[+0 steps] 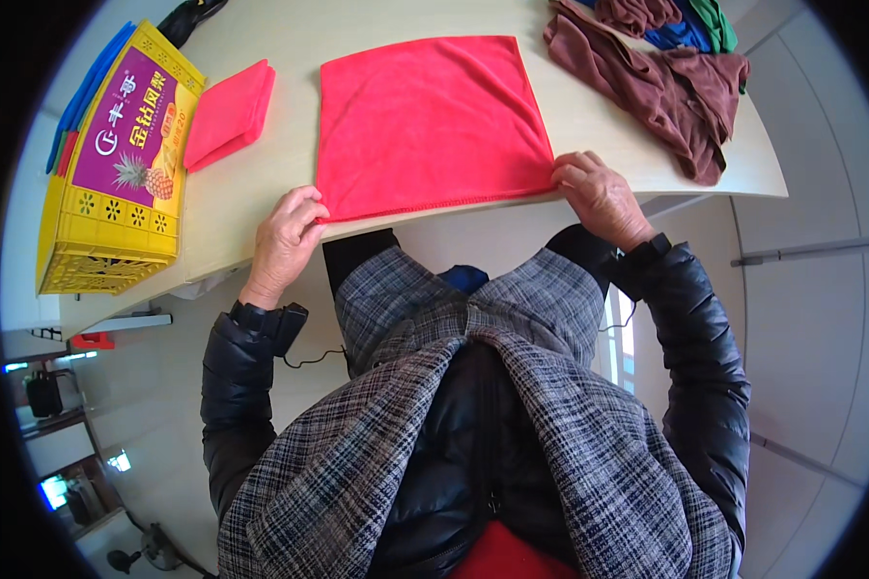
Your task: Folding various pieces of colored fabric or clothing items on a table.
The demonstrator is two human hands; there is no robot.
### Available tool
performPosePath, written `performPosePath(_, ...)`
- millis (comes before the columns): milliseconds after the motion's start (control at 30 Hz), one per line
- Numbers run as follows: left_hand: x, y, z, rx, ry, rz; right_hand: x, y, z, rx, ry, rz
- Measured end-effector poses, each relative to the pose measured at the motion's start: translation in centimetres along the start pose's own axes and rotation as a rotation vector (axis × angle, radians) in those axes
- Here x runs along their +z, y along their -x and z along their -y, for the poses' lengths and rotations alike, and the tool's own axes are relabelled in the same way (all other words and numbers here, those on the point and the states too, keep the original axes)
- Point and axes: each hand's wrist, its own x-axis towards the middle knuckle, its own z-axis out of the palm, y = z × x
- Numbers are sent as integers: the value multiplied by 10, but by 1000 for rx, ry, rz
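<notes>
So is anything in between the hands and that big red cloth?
Nothing visible. The left hand touches the flat red cloth at its near left corner, the right hand at its near right corner. The folded red cloth lies off to the left.

A plain pinkish-red cloth [434, 125] and a matching folded cloth [228, 121], a pale cream table [292, 125], a yellow crate [106, 232] with a purple panel [116, 130], a brown cloth [690, 101], a black-and-white plaid coat [357, 444], black sleeves [237, 381].

On the table [603, 125], left to right: crate [126, 159], small cloth [230, 118], big cloth [434, 125], then maybe some clothes [671, 92].
</notes>
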Motion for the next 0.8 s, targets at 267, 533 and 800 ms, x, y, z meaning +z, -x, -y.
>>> performPosePath(267, -22, -23, -16, 86, -34, 102, 6, -14, 20, 122, -100, -133)
performPosePath(533, 34, -164, -45, 324, 90, 105, 61, -64, 52, 138, 63, -152)
performPosePath(800, 147, -295, -39, 495, -173, 245, 75, -46, 41, 200, 149, -58)
